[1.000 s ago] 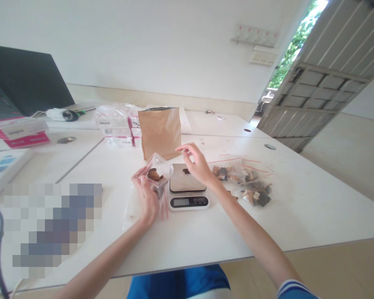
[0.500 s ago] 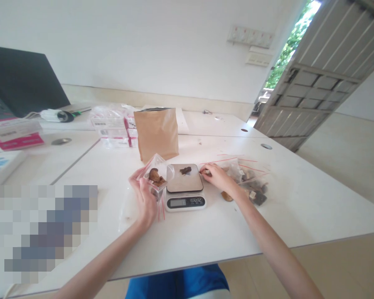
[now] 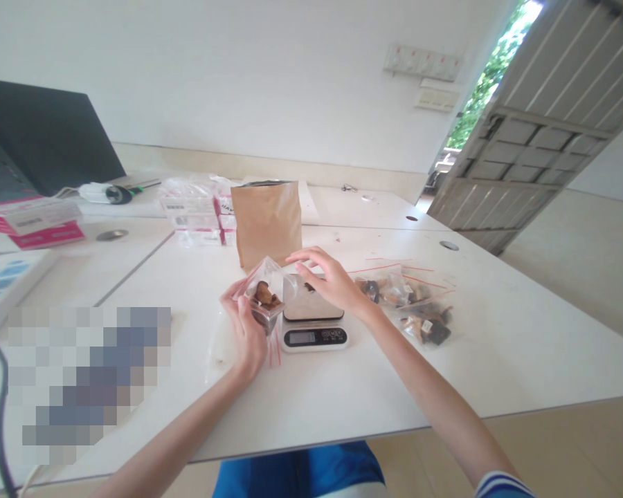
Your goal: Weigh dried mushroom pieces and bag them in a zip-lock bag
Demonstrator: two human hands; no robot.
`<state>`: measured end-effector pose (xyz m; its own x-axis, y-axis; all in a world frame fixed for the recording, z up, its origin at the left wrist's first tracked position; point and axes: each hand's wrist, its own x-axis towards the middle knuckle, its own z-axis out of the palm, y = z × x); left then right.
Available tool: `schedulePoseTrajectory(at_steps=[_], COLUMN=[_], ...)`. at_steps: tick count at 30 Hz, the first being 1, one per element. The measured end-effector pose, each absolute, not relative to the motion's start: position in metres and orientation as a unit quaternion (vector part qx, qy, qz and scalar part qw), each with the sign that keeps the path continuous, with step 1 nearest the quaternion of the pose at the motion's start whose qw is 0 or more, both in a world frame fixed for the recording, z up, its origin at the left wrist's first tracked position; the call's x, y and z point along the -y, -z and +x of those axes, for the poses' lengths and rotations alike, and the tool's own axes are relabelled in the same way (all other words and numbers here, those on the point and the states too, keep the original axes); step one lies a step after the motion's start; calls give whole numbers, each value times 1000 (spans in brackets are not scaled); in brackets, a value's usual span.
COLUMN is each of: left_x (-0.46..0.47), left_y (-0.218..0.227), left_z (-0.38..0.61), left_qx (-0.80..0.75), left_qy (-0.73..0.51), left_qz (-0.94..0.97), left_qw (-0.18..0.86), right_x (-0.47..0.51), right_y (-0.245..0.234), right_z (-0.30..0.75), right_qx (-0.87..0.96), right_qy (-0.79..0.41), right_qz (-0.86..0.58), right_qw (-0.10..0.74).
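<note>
My left hand (image 3: 246,328) grips a small clear zip bag (image 3: 266,290) with brown dried pieces in it, held upright just left of a small digital kitchen scale (image 3: 313,324). My right hand (image 3: 328,277) hovers over the scale's steel plate with its fingers curved and pinched above a dark piece (image 3: 308,286) that lies on the plate. Whether the fingers touch that piece is not clear. A brown paper pouch (image 3: 268,220) stands upright behind the scale.
Filled clear zip bags (image 3: 412,309) with red seals lie right of the scale. Flat empty bags (image 3: 221,342) lie under my left wrist. Packs of bags (image 3: 194,211), pink boxes (image 3: 34,220) and a dark monitor (image 3: 41,138) stand at the back left. An open door (image 3: 540,124) is at the right.
My right hand moved from the filled bags on the right back over the scale plate. The left hand kept the bag in place.
</note>
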<state>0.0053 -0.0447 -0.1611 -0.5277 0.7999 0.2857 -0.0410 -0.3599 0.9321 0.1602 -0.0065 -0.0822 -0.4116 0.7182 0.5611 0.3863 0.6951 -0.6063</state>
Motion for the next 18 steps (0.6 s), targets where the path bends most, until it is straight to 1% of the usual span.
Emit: schedulePoseTrajectory(at_steps=[2,6,8,12,18], left_x=[46,48,49,47,45], left_y=[161,161,162,163,164], left_z=[4,5,6,6,5], left_qx=[-497,-502,-500,-493,-483], left_qy=[-722,-710,-708,-716,-720], left_qz=[391,409,415,408,405], left_qw=[280,278,276,280,289], right_x=[-3,-15,-17,-19,-19], right_y=[97,126,135,141,139], right_z=[171,189,192,192,191], right_qx=[809,843,853,850,833], right_qy=[-157,-98,-86,-82,-103], right_qz=[-391,-434,-438,-448,-449], right_qw=[410,302,270,266,307])
